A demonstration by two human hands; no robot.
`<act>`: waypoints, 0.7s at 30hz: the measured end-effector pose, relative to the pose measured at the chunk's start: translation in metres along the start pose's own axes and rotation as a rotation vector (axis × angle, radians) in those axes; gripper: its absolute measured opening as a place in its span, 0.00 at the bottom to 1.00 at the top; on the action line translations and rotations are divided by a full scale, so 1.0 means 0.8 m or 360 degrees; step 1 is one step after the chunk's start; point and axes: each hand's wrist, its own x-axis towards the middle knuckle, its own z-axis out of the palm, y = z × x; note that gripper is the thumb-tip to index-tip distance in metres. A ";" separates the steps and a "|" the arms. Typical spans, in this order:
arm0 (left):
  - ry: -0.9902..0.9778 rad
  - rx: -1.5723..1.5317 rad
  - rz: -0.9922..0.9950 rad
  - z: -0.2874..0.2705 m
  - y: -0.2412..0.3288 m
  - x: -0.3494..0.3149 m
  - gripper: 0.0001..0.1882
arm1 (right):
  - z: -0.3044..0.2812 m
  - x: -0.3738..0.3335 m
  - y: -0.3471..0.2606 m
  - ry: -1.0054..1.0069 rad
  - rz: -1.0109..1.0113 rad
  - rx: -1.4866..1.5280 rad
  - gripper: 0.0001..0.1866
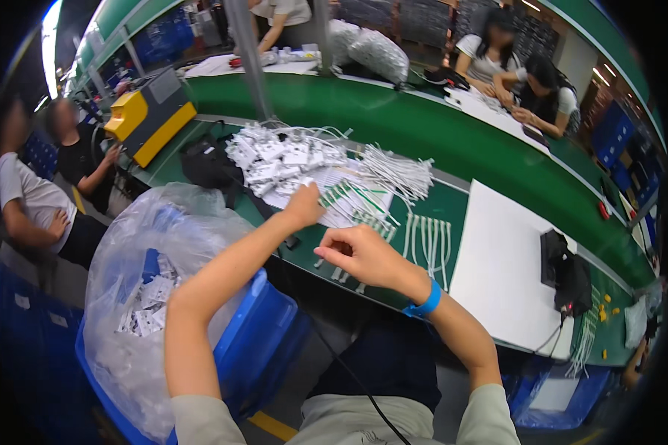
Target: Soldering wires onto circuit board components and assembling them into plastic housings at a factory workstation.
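Note:
My left hand point(304, 205) reaches to the near edge of a heap of white plastic parts with cables point(278, 159). Its fingertips are blurred against the white, so I cannot make out whether they grip a piece. Lower and to the right, my right hand point(365, 256) hovers over the front edge of the green bench, its fingers curled in and thumb close to the index finger. What those fingers hold, if anything, is hidden. A blue band point(425, 298) circles the right wrist. Beyond both hands lie green strips with white cables point(349, 200), and a row of white cables point(427, 241) sits to the right.
A blue bin point(256, 330) lined with a clear plastic bag point(193, 215) stands at my left. Bundled white cables point(397, 174) lie behind. A white sheet point(501, 259) and black device point(564, 271) are right; a yellow-grey machine point(152, 115) is far left. Several people work nearby.

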 end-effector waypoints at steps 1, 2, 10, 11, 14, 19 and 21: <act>-0.0071 0.0034 -0.0023 0.000 0.000 0.001 0.23 | -0.002 0.009 0.001 0.0033 -0.0115 -0.0007 0.12; 0.0051 -0.0020 0.0041 -0.003 0.001 -0.001 0.21 | -0.006 0.020 0.002 -0.0029 -0.0078 -0.0032 0.11; 0.0162 -0.1202 -0.0142 -0.084 0.052 -0.010 0.10 | -0.094 0.094 0.053 0.0606 -0.0129 -0.0044 0.09; 0.0199 -0.1355 -0.0163 -0.089 0.061 -0.012 0.10 | -0.104 0.099 0.064 0.0752 -0.0134 -0.0123 0.09; 0.0218 -0.1596 -0.0130 -0.102 0.076 -0.013 0.13 | -0.126 0.102 0.096 0.1035 -0.0041 -0.0348 0.17; 0.0114 -0.1900 -0.0176 -0.118 0.085 -0.015 0.12 | -0.130 0.106 0.127 0.0798 0.0142 0.0127 0.17; 0.0088 -0.1954 -0.0207 -0.124 0.084 -0.017 0.11 | -0.136 0.106 0.130 0.0747 0.0065 0.0251 0.15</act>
